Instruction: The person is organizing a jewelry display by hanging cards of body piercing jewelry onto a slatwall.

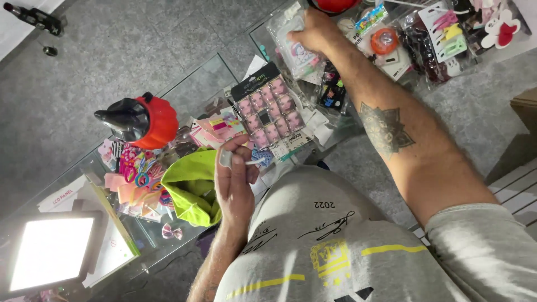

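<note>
Two hands are occupied: a thin white stick (254, 162) is pinched by the left hand (234, 182), and a light, slippery packet (299, 53), above the sticker card (268, 112), is pressed under the right hand (316, 31) fingers.

A glass counter (210, 72) runs from near left to far right over the grey floor (112, 50). On it lie a lit panel lamp (51, 251) at the near left, a red-and-black jug (142, 120), bright hair ties (137, 170), a card of pink compacts (268, 109) and packets of hair clips (444, 31) at the far right.
</note>
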